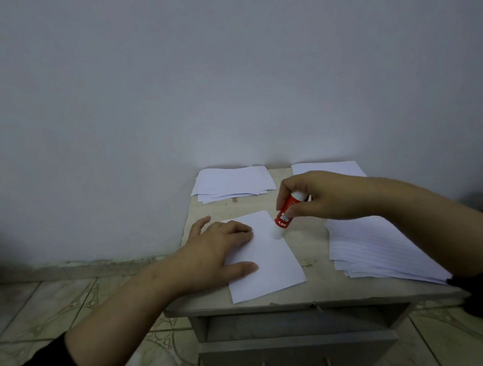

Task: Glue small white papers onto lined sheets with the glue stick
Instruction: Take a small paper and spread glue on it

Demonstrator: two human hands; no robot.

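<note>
Two bare hands work at a small grey worn-topped table [315,296]. At 9 o'clock, the left hand [218,252] lies flat with fingers straight, pressing the small white rectangular paper [268,264] at table centre. At 1 o'clock, the right hand [320,196] has its fingers curled round the red-barrelled glue stick [284,212], tilted, its white tip touching the paper's far edge area.

Risk, as judged: the tip sits close to the paper's edge, so a stroke outward could smear glue onto the table; lifting the flat hand could let the thin sheet drag or crease under the stick.

Count: one glue stick; one small paper under work; one loose pile of plain white papers [232,183] at 11 o'clock; one stack of lined white sheets [374,249] at 3 o'clock; further white sheets [327,169] at 1 o'clock, partly hidden by the right hand. Sheet totals within piles cannot be told.
</note>
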